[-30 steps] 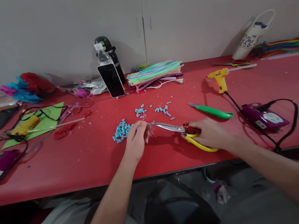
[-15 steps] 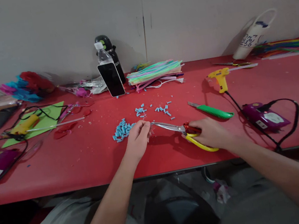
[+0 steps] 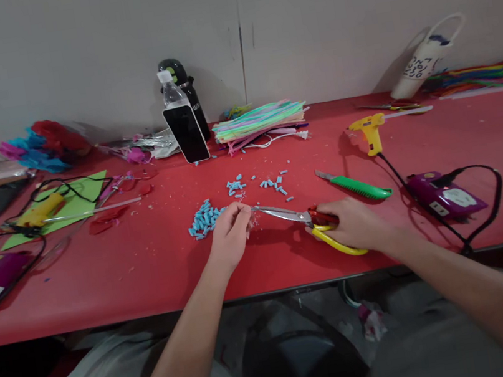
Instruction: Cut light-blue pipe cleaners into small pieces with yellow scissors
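My right hand (image 3: 356, 223) is wrapped round the handles of a pair of scissors (image 3: 286, 213), one loop yellow and the other red. The blades point left and their tips reach the fingertips of my left hand (image 3: 230, 229). Those fingers are pinched together; whatever they hold is too small to make out. Just left of that hand lies a pile of short light-blue pieces (image 3: 204, 219). Smaller groups of blue pieces (image 3: 274, 184) are scattered behind the blades. Fine crumbs dot the red table (image 3: 160, 271) near the scissor tips.
A green utility knife (image 3: 361, 187) lies right of the scissors. Behind stand a phone (image 3: 187, 134) against bottles and a bundle of pastel pipe cleaners (image 3: 260, 121). Yellow glue guns (image 3: 372, 132) and purple power strips (image 3: 446, 197) with black cords sit on both sides.
Almost nothing differs. Both hands and the scissors keep nearly the same place, and the view has shifted very slightly.
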A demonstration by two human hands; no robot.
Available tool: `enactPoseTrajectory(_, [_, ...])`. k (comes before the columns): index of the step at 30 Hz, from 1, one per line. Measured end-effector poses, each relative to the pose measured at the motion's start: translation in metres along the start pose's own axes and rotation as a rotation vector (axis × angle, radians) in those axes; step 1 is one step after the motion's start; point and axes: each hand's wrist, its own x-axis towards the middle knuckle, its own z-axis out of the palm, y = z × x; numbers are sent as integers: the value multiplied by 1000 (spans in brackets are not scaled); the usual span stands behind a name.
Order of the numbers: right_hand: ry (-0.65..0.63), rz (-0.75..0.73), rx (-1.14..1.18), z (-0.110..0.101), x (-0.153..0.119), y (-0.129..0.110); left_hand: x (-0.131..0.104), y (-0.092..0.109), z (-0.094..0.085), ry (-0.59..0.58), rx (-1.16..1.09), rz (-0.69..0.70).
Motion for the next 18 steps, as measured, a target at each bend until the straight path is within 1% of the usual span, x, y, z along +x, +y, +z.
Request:
enactPoseTrajectory(10, [13,19,-32,3,1,0,1,1,-1,-13,16,16])
enactPoseTrajectory(13, [36,31,-40,4,2,1,1,1,0,-17,-2,5])
enactPoseTrajectory(18, [60,21,-16,3,0,-1,1,-1,1,6,1,26])
